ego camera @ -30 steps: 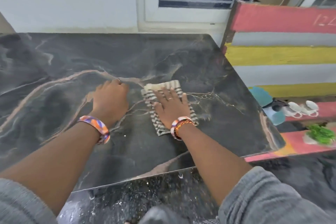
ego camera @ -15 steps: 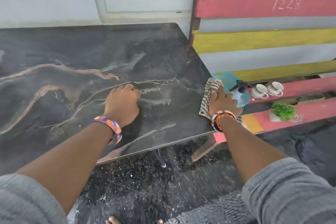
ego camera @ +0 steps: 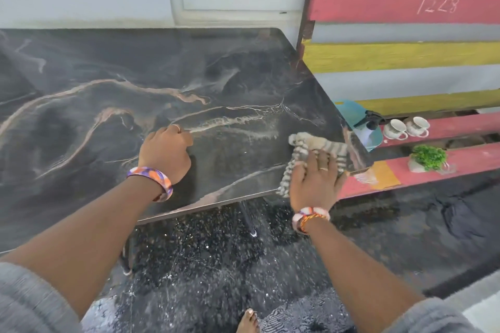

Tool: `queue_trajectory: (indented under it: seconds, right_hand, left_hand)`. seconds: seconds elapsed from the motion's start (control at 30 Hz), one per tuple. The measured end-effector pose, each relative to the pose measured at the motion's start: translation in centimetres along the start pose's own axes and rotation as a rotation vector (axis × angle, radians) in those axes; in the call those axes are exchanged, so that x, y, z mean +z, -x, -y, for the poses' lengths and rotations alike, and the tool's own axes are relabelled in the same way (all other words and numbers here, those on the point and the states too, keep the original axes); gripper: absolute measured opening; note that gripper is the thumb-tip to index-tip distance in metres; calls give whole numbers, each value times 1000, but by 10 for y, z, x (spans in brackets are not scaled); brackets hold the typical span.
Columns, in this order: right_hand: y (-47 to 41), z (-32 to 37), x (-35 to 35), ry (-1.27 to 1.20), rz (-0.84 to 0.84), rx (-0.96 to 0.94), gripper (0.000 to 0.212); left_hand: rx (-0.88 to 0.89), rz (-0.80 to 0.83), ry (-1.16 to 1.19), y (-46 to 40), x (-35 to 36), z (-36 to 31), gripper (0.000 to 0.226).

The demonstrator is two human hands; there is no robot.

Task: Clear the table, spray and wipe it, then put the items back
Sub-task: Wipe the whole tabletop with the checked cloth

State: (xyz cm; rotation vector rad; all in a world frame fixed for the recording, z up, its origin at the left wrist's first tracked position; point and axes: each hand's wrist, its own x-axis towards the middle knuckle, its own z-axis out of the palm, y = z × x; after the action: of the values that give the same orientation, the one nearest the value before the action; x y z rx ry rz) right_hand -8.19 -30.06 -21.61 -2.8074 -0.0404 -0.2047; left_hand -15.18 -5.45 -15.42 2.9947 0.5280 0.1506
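Note:
The dark marble-patterned table [ego camera: 108, 67] fills the left and middle of the head view, with nothing standing on it. My right hand [ego camera: 315, 181] presses flat on a striped grey-and-cream cloth [ego camera: 322, 147] at the table's near right corner. My left hand [ego camera: 165, 153] rests as a loose fist on the tabletop, holding nothing. To the right, on the bench seat, stand a spray bottle [ego camera: 369, 127] with a black trigger, two white cups [ego camera: 407, 127], a small green plant [ego camera: 428, 157] and a teal board [ego camera: 351, 112].
A bench [ego camera: 405, 54] with red, yellow and grey slats stands against the table's right edge. A white wall and a window frame [ego camera: 243, 5] lie behind the table. The floor [ego camera: 216, 251] is dark and speckled, and a bare foot [ego camera: 247, 320] shows below.
My right hand slid the cloth from the table's middle to the right edge, then back toward the near right corner. The view swung right. My left hand stayed on the tabletop.

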Motion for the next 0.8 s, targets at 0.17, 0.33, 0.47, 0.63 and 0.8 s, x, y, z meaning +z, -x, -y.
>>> queue_trajectory:
  seconds: [0.17,0.33,0.47,0.63,0.8]
  right_hand:
    - [89,99,27,4,-14,-255,59]
    - [175,191,41,13,197,-739,60]
    - [192,242,24,-272,363,-838,45]
    - [130,219,-20,-1047,463,-134,41]
    - [50,136,-55,-937,-75,191,35]
  left_hand:
    - [-60,2,7,24,-14,64,39]
    - [-196,-17,50,51,-30,138,35]
    - [-289,-15,63,63,-51,189,35]
    - [-322,-11,118,61,-67,208,37]
    - [-184,45,200,54,-53,187,39]
